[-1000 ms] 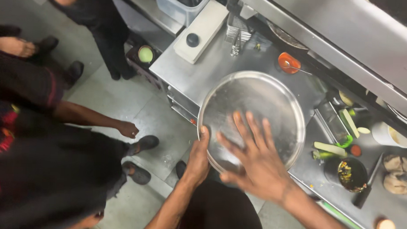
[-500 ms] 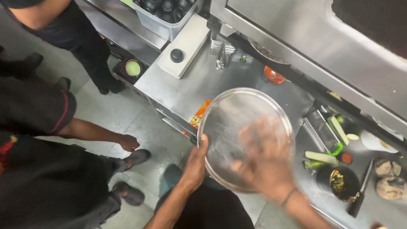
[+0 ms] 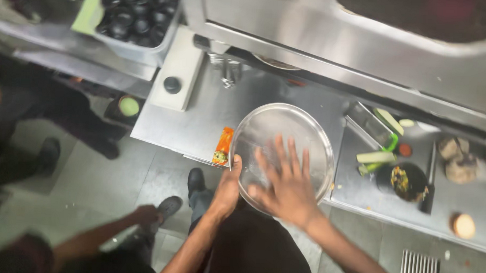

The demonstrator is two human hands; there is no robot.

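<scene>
A large round steel plate [image 3: 286,127] rests at the front edge of a steel counter [image 3: 211,119]. My left hand [image 3: 228,187] grips the plate's near left rim, thumb over the edge. My right hand [image 3: 284,181] lies flat inside the plate with fingers spread, slightly blurred. A small orange packet [image 3: 223,145] lies on the counter just left of the plate.
Cut green vegetable strips [image 3: 376,157], a small steel tray [image 3: 368,123], a dark bowl of food [image 3: 405,180] and a knife [image 3: 429,178] sit to the right. A white box [image 3: 175,75] and a tub of dark cups [image 3: 134,17] stand at back left. Other people stand at the left; one's hand [image 3: 146,214] hangs below.
The view has shifted so the plate sits further right on the counter. My right hand has swept across the inside of the plate. My left hand keeps its hold on the rim.
</scene>
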